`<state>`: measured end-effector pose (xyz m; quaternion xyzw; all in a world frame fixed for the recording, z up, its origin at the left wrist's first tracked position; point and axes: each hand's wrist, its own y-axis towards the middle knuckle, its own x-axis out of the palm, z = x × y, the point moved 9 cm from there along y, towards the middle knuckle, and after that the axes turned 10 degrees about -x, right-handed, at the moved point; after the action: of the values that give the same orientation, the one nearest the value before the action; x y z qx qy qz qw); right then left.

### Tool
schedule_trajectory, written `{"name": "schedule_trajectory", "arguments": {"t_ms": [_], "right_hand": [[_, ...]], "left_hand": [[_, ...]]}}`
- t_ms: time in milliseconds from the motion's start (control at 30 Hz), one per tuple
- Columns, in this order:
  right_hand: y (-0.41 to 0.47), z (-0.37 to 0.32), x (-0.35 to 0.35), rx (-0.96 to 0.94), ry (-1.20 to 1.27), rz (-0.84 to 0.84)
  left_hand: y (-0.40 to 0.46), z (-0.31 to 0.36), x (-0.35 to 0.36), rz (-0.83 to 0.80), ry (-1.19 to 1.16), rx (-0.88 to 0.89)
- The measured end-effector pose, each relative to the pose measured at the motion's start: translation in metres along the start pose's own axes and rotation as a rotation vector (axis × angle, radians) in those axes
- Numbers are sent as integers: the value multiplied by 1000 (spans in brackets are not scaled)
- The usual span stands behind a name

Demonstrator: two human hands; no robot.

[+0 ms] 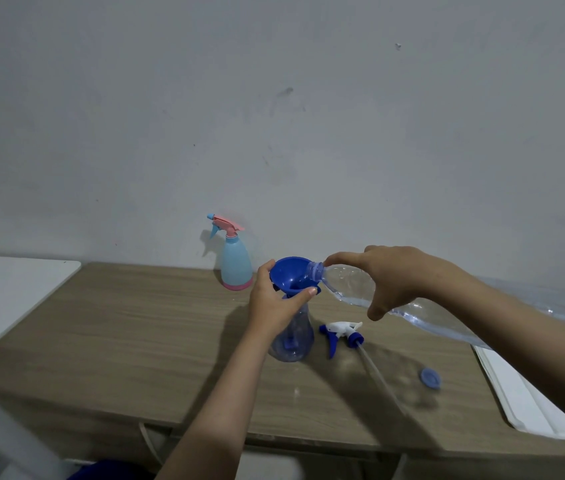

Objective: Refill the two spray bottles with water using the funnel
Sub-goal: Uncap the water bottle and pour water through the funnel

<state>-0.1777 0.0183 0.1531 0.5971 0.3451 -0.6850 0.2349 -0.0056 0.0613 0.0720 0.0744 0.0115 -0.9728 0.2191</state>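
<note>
Over the tabletop (135, 323), first refill was underway.
Left hand (272, 301) gripped the blue funnel (291, 273); right hand (397, 275) gripped the tilted water bottle (347, 284); steady pouring looked needed next.

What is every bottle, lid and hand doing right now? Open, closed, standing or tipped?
Clear spray bottle: upright, open, funnel in neck.
Blue funnel: steadied by the left hand.
Water bottle: uncapped, tipped, mouth in funnel, held by the right hand.
Spray head: off, lying on desk.
Bottle cap: off, on desk.
Pink and blue spray bottle: upright, closed.
</note>
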Motion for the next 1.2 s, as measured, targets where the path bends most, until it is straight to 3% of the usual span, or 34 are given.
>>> {"name": "schedule_trajectory", "arguments": {"t_ms": [467, 733, 900, 1200], "right_hand": [[-1, 3, 0, -8, -16, 9], [-4, 4, 8, -16, 67, 101], [-8, 2, 9, -50, 224, 258], [-37, 25, -14, -114, 524, 716]], "left_hand": [[-1, 1, 0, 4, -8, 8], [0, 0, 0, 5, 7, -4], [-1, 0, -1, 5, 4, -7], [0, -1, -4, 36, 26, -20]]}}
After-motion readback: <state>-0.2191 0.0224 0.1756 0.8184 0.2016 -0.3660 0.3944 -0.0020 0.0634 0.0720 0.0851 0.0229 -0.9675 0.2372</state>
